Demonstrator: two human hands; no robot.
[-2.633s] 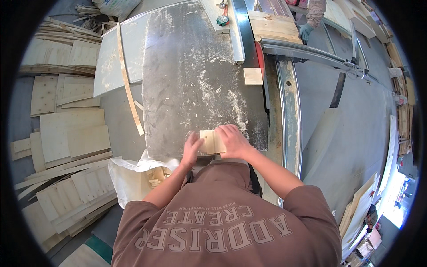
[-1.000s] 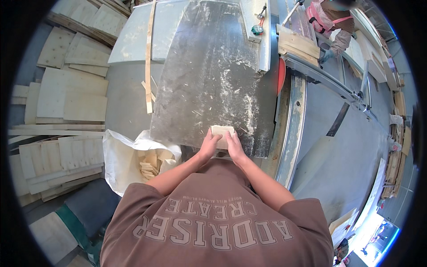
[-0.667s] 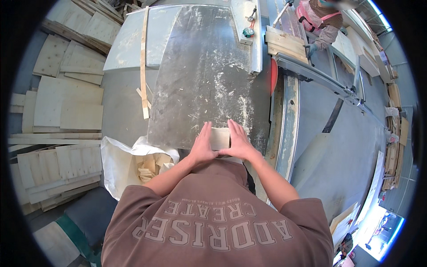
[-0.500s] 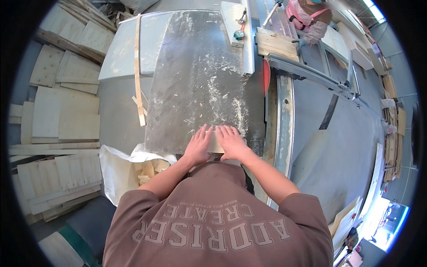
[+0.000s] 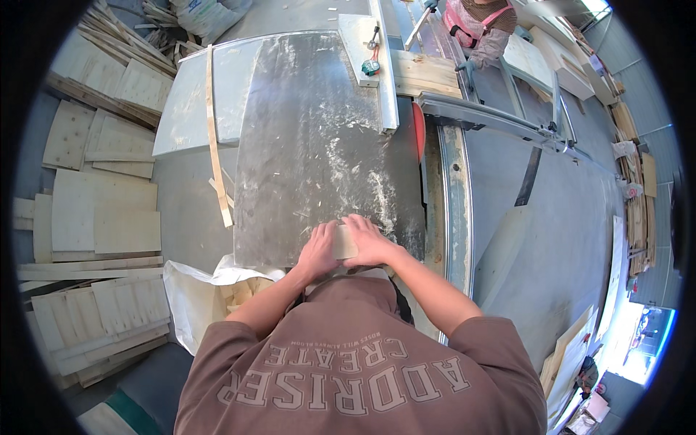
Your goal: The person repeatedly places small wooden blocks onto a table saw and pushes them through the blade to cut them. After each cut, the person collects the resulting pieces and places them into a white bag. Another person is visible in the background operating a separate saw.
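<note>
At the near edge of a dark, sawdust-strewn table [image 5: 290,181] my hands are close together. Between them is a small pale wooden piece [image 5: 345,243]. My left hand [image 5: 316,251] grips its left side with fingers curled. My right hand [image 5: 368,242] wraps its right side, fingers bent over the far end. Palms and shirt hide the lower part of the piece.
A red blade guard [image 5: 418,130] stands at the table's right, beside a metal fence [image 5: 388,94]. Beyond, a gloved co-worker [image 5: 482,32] holds a wooden board [image 5: 426,72]. A thin strip [image 5: 212,138] lies left; a white sack [image 5: 190,297] holds offcuts. Boards [image 5: 105,210] are stacked left.
My fingers have gone from lying stretched out to curling around the wooden piece, which shows more between my hands. The whole view has shifted slightly. The co-worker's second glove now shows at a rod.
</note>
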